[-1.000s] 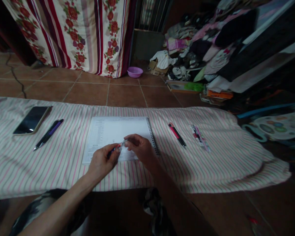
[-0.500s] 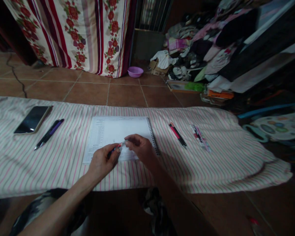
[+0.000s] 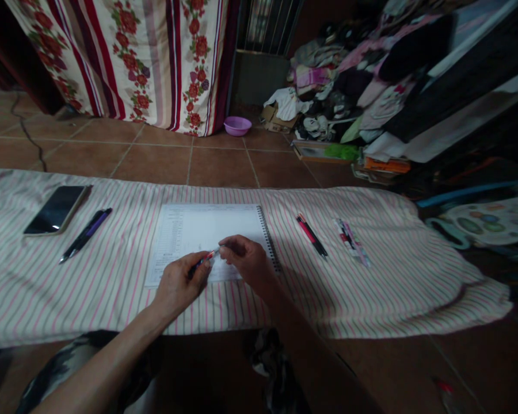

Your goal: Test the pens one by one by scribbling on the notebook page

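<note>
Over the lower part of a white spiral notebook (image 3: 216, 227), my two hands meet at one slim pen (image 3: 209, 255) with a dark barrel and a red section. My left hand (image 3: 182, 282) is closed round its barrel. The fingers of my right hand (image 3: 247, 257) pinch its pale, thin upper end. Most of the barrel is hidden by the left fingers. Right of the notebook lie a red-and-black pair of pens (image 3: 312, 237) and, farther right, some slim white, pink and purple pens (image 3: 353, 242). Dark and purple pens (image 3: 86, 236) lie to the left.
A striped cloth (image 3: 371, 299) covers the low table. A phone (image 3: 57, 210) lies at its left end. Beyond are a tiled floor, a floral curtain (image 3: 129, 63), a purple basin (image 3: 237, 126) and a heap of clothes (image 3: 341, 80). A patterned stool or chair (image 3: 492, 221) stands at right.
Hardly anything differs. Both hands stay on the pen over the notebook, and the things on the cloth lie where they were.
</note>
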A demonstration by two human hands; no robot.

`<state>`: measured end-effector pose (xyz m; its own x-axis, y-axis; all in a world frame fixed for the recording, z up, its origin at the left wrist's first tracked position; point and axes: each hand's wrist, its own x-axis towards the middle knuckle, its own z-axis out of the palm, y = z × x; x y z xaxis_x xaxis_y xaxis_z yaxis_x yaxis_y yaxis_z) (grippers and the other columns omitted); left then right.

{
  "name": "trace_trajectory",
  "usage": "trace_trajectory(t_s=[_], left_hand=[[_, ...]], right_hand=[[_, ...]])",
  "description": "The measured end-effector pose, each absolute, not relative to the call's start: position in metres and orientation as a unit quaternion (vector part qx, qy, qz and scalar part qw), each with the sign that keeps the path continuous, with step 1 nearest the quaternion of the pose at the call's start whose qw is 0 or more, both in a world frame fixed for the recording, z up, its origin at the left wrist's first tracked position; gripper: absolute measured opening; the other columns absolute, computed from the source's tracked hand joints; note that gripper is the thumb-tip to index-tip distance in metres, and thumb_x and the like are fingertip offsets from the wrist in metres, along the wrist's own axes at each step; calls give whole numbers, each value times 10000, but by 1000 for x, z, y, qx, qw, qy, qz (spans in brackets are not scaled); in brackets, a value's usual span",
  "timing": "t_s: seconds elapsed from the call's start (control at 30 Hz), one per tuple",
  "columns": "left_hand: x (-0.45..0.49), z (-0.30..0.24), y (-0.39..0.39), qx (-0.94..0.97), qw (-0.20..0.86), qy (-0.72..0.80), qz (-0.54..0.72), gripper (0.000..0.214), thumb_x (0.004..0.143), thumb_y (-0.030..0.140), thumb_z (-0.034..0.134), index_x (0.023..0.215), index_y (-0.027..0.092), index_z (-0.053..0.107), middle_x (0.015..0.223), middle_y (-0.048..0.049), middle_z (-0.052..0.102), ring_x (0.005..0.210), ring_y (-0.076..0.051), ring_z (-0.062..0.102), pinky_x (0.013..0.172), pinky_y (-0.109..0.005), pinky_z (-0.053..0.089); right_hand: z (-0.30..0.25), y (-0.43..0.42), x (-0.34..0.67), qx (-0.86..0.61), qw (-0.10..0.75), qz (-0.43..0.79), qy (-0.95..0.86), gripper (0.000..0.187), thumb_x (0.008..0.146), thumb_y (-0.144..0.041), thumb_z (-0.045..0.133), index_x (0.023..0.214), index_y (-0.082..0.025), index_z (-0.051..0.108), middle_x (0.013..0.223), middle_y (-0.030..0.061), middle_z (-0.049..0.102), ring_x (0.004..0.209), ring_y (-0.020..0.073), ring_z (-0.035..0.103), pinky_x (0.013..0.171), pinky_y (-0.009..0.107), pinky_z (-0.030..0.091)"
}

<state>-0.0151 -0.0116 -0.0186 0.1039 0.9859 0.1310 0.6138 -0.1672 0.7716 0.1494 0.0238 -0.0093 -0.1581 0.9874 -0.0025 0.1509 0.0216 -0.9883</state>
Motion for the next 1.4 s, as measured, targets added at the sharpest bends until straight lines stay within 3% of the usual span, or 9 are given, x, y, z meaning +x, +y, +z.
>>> trace_trajectory(t_s=[1.07, 1.4], left_hand=[[-14, -19, -13, 672, 304, 586, 335, 369, 848, 400, 453, 1048, 171, 663, 742, -54, 712, 613, -167, 649, 526, -244, 500], [-14, -19, -12, 689, 274, 584, 331, 367, 852, 398, 439, 1036, 176, 666, 813, -68, 714, 726, -192, 662, 588, -270, 512]], right_hand=[[-5, 22, 149, -483, 417, 493, -592, 126, 718, -249, 598, 823, -195, 640, 637, -24, 601, 555, 93, 539, 554, 221, 452], [-5, 23, 150, -498, 405, 463, -611, 127, 719, -270, 594, 814, -205, 648, 696, -2, 639, 633, 120, 583, 576, 231, 468]])
